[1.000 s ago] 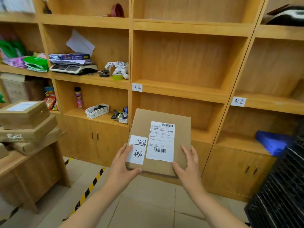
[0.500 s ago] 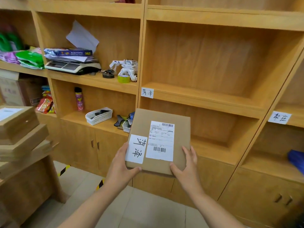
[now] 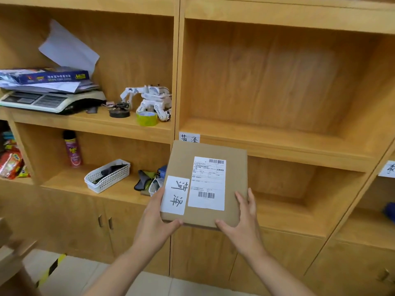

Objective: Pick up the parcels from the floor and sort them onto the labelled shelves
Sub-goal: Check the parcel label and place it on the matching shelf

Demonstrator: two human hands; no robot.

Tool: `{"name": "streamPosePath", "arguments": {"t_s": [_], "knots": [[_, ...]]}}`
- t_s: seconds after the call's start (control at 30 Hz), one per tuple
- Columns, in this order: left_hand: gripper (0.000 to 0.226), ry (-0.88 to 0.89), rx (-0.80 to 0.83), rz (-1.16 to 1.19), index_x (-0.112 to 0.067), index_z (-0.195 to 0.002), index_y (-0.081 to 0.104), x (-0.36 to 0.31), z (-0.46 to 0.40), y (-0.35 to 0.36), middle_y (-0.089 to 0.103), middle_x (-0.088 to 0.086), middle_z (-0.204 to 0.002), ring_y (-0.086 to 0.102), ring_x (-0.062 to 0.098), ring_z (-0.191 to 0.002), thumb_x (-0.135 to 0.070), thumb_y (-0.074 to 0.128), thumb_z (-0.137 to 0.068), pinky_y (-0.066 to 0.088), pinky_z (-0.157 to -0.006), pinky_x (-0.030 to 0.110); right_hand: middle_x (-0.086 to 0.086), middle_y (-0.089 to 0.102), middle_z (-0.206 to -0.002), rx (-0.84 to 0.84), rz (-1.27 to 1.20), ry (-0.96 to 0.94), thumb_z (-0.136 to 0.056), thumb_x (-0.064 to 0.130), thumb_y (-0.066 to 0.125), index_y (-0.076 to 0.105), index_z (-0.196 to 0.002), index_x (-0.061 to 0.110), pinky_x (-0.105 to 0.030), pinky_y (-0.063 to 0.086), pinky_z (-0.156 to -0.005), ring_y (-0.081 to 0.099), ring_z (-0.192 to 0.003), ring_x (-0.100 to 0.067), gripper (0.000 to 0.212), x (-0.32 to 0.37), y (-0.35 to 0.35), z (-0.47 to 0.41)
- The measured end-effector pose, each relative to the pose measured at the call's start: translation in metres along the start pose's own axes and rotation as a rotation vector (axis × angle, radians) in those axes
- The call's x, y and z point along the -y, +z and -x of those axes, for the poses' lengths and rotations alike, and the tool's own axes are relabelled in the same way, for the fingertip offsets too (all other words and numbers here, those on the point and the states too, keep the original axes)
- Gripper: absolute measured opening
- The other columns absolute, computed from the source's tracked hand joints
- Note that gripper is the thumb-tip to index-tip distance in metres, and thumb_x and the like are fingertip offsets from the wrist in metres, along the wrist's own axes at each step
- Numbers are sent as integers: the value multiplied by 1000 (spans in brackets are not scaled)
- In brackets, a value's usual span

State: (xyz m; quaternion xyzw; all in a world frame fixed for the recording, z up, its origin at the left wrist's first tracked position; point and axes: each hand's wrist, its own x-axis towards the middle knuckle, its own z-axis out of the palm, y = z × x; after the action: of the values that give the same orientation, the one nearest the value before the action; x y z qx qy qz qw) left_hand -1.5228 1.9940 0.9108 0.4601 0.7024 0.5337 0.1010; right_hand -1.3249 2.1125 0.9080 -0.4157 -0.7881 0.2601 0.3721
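I hold a flat brown cardboard parcel (image 3: pixel 233 178) with both hands in front of the wooden shelving. It carries a white shipping label with barcodes and a white handwritten tag on its left side. My left hand (image 3: pixel 157 218) grips its near left corner, thumb on top. My right hand (image 3: pixel 242 221) grips the near right corner. Just above the parcel's far edge a white shelf label (image 3: pixel 189 137) is stuck on the front of a bare middle shelf (image 3: pixel 277 135). A second shelf label (image 3: pixel 388 168) shows at the right edge.
The left bay holds a weighing scale (image 3: pixel 49 100) under papers, a white toy robot (image 3: pixel 152 101), a tape roll (image 3: pixel 147 119), a spray can (image 3: pixel 72 149) and a white basket (image 3: pixel 108 175). Cabinet doors (image 3: pixel 102 223) run below. Cardboard on a table shows at bottom left.
The view has come closer to the shelves and the parcel has risen toward the labelled middle shelf. Both hands keep the same grip.
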Motion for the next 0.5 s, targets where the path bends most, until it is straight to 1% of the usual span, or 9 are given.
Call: {"name": "streamPosePath", "arguments": {"t_s": [0.07,0.13,0.2,0.27,0.33,0.4,0.43,0.5], "knots": [[91,15,0,8,-44,-134,27,3,-24,6,44,-19,-121,43,4,-115,-18,80,-65,46,-84,27,17,-9,-154,-18,11,-22,-64,39,79,24,-143,29,-28,27,-110,16,-141,-8,97,-2,4,-23],[89,29,-13,-12,-40,-135,28,5,-48,12,43,-15,-128,43,5,-117,-20,79,-66,43,-83,24,20,-9,-152,-32,17,-49,-62,40,81,24,-143,29,-26,28,-109,18,-139,-4,100,-4,8,-46],[92,31,-35,-49,-33,-141,25,8,-71,17,38,-10,-139,39,7,-124,-22,79,-67,43,-91,29,23,-9,-148,-32,17,-76,-59,41,83,23,-144,27,-25,28,-108,17,-134,1,104,-7,12,-67],[95,47,-53,-70,-30,-143,23,8,-94,21,32,-9,-146,32,5,-131,-23,79,-68,39,-101,30,24,-12,-147,-30,15,-109,-56,42,84,21,-144,27,-26,29,-107,15,-132,3,109,-11,14,-89],[94,77,-59,-88,-30,-144,22,4,-118,24,25,-10,-151,22,-3,-132,-23,79,-69,34,-106,29,24,-17,-147,-27,14,-151,-54,43,83,18,-145,29,-29,27,-110,12,-139,-4,113,-15,16,-113],[92,106,-59,-105,-31,-143,23,0,-143,28,20,-10,-153,17,-7,-130,-24,78,-69,36,-108,35,25,-21,-147,-21,14,-182,-54,44,83,16,-145,30,-32,27,-111,10,-143,-11,114,-18,14,-138],[91,114,-58,-120,-32,-143,23,-3,-154,30,18,-10,-154,17,-7,-130,-25,77,-70,38,-107,36,25,-22,-147,-22,16,-195,-55,43,83,16,-145,31,-33,29,-111,11,-144,-12,113,-20,13,-151],[90,128,-57,-138,-33,-144,22,-10,-176,35,14,-12,-155,18,-4,-132,-27,76,-72,37,-106,32,24,-22,-149,-40,17,-214,-56,41,82,16,-143,33,-38,33,-110,15,-143,-15,110,-21,9,-177]]}}
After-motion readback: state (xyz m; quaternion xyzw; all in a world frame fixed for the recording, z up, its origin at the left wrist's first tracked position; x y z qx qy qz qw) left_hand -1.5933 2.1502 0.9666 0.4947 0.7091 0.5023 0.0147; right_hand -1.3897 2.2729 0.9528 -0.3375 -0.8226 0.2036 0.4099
